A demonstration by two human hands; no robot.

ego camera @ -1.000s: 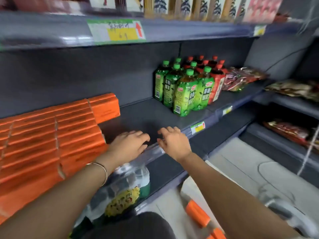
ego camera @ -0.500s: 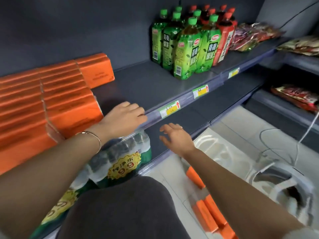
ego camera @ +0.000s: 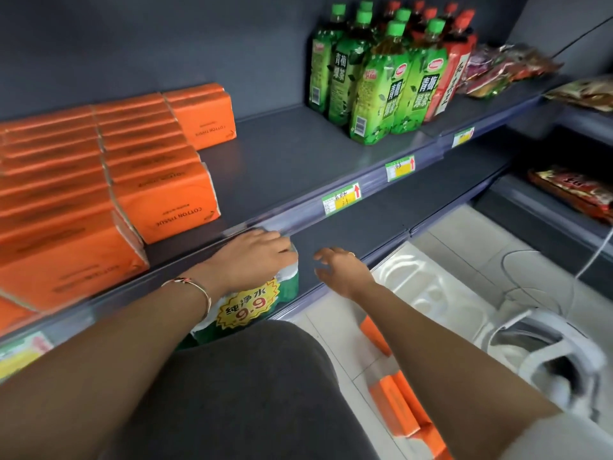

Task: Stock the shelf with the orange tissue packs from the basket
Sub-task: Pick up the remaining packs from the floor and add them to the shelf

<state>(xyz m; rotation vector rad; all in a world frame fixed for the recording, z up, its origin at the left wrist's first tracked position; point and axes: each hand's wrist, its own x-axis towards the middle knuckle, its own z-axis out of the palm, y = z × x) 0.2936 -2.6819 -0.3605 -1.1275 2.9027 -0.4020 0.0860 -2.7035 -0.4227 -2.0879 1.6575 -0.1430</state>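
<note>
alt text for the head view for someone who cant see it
Empty left hand and right hand are at the front edge of a grey shelf with rows of orange tissue packs on its left. Green tea bottles stand further right; spare orange packs lie lower down.

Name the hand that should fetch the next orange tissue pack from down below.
Right. The right hand is open, empty and nearer the loose orange tissue packs low on the right. The left hand lies by the shelf rail, farther from them.

tissue packs (ego camera: 159, 194) left on shelf (ego camera: 285, 161), bottles (ego camera: 381, 78) right
</note>
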